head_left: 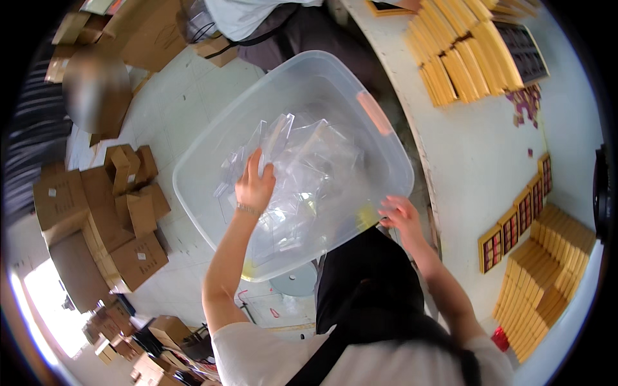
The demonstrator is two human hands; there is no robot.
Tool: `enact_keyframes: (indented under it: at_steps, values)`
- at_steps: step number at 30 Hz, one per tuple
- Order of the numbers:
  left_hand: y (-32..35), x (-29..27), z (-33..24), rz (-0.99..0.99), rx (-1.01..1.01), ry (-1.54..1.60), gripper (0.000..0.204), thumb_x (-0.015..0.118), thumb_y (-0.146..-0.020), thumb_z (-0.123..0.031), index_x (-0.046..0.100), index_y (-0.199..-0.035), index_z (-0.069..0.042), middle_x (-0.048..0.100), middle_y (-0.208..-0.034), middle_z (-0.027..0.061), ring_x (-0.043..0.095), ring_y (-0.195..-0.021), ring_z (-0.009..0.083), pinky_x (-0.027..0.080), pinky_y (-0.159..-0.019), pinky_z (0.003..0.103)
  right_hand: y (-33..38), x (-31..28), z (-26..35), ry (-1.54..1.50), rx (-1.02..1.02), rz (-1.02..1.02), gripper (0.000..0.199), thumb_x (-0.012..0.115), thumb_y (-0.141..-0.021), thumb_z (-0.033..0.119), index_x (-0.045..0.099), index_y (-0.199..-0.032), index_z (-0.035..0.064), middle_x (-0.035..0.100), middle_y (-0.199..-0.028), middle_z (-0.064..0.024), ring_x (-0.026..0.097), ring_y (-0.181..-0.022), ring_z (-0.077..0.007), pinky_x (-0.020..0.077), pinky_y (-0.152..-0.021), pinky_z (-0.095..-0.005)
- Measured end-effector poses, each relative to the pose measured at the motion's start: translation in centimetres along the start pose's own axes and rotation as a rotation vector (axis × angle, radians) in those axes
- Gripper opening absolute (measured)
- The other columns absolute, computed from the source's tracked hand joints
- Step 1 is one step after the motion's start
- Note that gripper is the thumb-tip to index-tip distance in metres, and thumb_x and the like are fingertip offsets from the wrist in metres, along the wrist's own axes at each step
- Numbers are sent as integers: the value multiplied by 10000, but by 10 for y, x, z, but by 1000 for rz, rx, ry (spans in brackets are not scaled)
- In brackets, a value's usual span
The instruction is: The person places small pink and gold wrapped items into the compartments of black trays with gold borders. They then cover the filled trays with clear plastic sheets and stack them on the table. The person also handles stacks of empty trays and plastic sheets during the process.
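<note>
Resting on the person's lap beside the white counter, clear plastic bin tilted. Clear plastic bags heaped inside. Left hand reaches in, grip pinching a bag. Right hand grips the bin's near rim. Cardboard boxes on floor, left.

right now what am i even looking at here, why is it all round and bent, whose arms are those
This is a single picture from a wide fisheye camera worn on a person's head, looking down, so straight edges bend. The bare arms belong to the wearer. The left hand reaches into a clear plastic bin and touches the clear bags inside. The right hand holds the bin's near rim. A white table at the right carries stacks of yellow boxes. Cardboard boxes lie on the floor at the left.
</note>
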State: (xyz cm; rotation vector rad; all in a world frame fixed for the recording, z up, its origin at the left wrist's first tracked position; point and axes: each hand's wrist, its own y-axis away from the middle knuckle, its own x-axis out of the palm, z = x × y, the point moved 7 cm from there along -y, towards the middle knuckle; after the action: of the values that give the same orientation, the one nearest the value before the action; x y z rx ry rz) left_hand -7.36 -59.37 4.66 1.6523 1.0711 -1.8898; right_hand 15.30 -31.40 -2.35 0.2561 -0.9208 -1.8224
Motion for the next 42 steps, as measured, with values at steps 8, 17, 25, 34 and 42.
enact_keyframes:
  at_steps: [8, 17, 25, 34, 42]
  values:
    - [-68, -145, -153, -36, -69, 928, 77, 700, -665, -14, 684, -738, -34, 663, -998, 141, 644, -1024, 289, 567, -677, 306, -7, -12, 38, -510, -147, 223, 582, 550, -921, 367, 347, -1413, 133, 377, -1431, -115, 404, -1275, -321, 415, -943, -567]
    - [-167, 84, -452, 870, -183, 1729, 117, 625, -837, -16, 635, -953, -9, 567, -1226, 138, 652, -950, 254, 590, -708, 366, 54, -256, 19, -1166, -354, -309, 593, 590, -908, 395, 362, -1405, 167, 424, -1286, -81, 505, -1096, -334, 458, -906, -533]
    - [-270, 188, -497, 975, -406, 1761, 228, 625, -895, -163, 591, -1097, -65, 605, -1105, 75, 631, -1026, 299, 598, -670, 382, 150, -364, 38, 246, -363, -1223, 410, 636, -832, 239, 563, -1176, 29, 594, -1076, -179, 574, -987, -284, 479, -837, -367]
    - [-206, 144, -455, 964, -506, 1527, 505, 529, -851, 59, 363, -1325, 5, 528, -1204, 230, 614, -1024, 370, 576, -787, 357, 221, -457, -80, -333, -204, -1129, 471, 494, -954, 394, 599, -1155, -19, 660, -999, -101, 585, -875, -152, 462, -786, -295]
    - [-146, 17, -435, 1416, -191, 1394, 307, 517, -775, 128, 584, -1057, 29, 631, -1006, 150, 656, -892, 259, 570, -757, 348, 229, -360, -4, -167, -357, -695, 543, 580, -899, 419, 476, -1338, 117, 512, -1315, -125, 507, -1171, -244, 426, -911, -351]
